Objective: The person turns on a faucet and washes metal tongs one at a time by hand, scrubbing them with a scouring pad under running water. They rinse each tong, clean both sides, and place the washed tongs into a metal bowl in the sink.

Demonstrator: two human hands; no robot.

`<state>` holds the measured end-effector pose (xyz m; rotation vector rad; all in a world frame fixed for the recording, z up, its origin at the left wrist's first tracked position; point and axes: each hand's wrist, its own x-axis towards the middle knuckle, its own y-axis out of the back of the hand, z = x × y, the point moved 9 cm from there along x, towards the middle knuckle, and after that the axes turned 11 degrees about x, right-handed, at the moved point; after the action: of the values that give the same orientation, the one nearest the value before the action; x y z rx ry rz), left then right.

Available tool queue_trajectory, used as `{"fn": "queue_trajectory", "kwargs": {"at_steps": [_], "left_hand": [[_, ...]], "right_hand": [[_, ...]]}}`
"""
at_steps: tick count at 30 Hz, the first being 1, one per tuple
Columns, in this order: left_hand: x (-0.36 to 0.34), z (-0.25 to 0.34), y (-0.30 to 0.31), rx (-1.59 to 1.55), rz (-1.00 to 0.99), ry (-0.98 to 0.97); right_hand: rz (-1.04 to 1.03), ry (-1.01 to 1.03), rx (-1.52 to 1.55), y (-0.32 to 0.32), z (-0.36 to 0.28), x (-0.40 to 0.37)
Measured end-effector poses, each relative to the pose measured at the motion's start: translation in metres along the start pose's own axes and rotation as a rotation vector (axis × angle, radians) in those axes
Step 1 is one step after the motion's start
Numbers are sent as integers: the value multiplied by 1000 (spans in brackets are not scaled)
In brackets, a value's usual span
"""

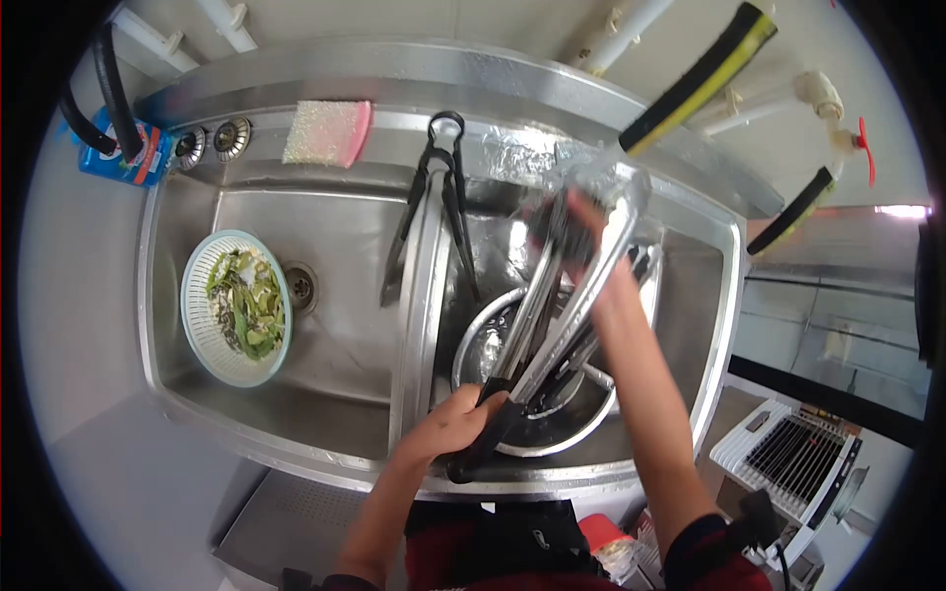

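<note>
My left hand [454,421] is wrapped around the black handles of long metal utensils [581,307], low over the right basin. They slant up to the right, and motion and splashing water hide what kind their heads are. My right hand [583,223] is closed near the upper ends, at a dark, blurred shape [553,225] that I cannot make out. Below them, a round metal bowl [466,347] stands in the right basin with water and more black-handled utensils in it. Black tongs [459,202] straddle the divider to the left.
In the left basin [335,345] a pale plastic colander [195,320] holds leafy scraps beside the drain [301,288]. A pink-edged sponge [328,133], two drain strainers [233,139] and a blue bottle [123,148] sit along the back ledge. A black-and-yellow hose [700,77] hangs over the right basin.
</note>
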<state>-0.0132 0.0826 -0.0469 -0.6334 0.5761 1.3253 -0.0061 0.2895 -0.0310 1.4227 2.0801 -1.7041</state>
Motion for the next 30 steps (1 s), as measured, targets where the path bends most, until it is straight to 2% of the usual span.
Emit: {"fn": "queue_trajectory", "kwargs": {"at_steps": [1,3,4,5,6,7,8,10,11,12,14,15,18,20,21,22,23,24,26,27,28,29,30], "left_hand": [[6,7,8,-79,122,-243],[0,0,2,-136,60,-140],[-2,-1,-2,-184,2,-65],[-8,9,-4,-234,-18,-36],[-7,4,-9,-240,-22,-33],[-4,-2,-14,-252,-44,-26],[-1,-4,-14,-261,-57,-27],[-2,1,-10,-278,-51,-59],[-3,4,-9,-295,-50,-89],[-2,3,-9,-298,-48,-93],[0,5,3,-254,140,-234],[0,2,1,-255,140,-245],[-5,-5,-4,-188,40,-198],[-16,-15,-18,-267,-142,61],[-18,-30,-27,-223,-51,52],[-26,-18,-23,-144,125,-94],[-29,-17,-26,-177,52,-77],[-33,-17,-31,-218,-19,-58],[-22,-26,-23,-266,39,-17],[-15,-30,-13,-309,90,24],[-15,-29,-7,-424,62,133],[-16,-33,-12,-408,31,84],[-16,-38,-16,-384,5,30]], "right_hand": [[64,-77,-60,8,25,-13],[69,-142,-131,23,45,-21],[79,-133,-211,30,32,-9],[87,-221,-161,29,17,8],[-98,-291,-125,-4,6,19],[-55,-140,-121,-3,2,14],[-24,10,-121,-5,5,3],[91,-161,-122,19,52,-31],[31,-212,-110,28,72,-43],[63,-207,-149,31,82,-60],[-62,-220,-130,32,104,-82],[-63,-218,-134,35,110,-88],[-32,-199,-208,34,102,-79],[13,-120,-248,27,74,-52],[51,-69,-121,15,49,-34],[-27,-45,-158,15,22,-9],[-77,-20,-195,1,5,7],[-89,-78,-28,-2,1,8],[135,5,-17,18,31,-33],[114,-67,-60,41,70,-46],[183,-93,-173,51,98,-78],[33,-237,-83,39,114,-93],[24,-232,-83,43,108,-85]]}}
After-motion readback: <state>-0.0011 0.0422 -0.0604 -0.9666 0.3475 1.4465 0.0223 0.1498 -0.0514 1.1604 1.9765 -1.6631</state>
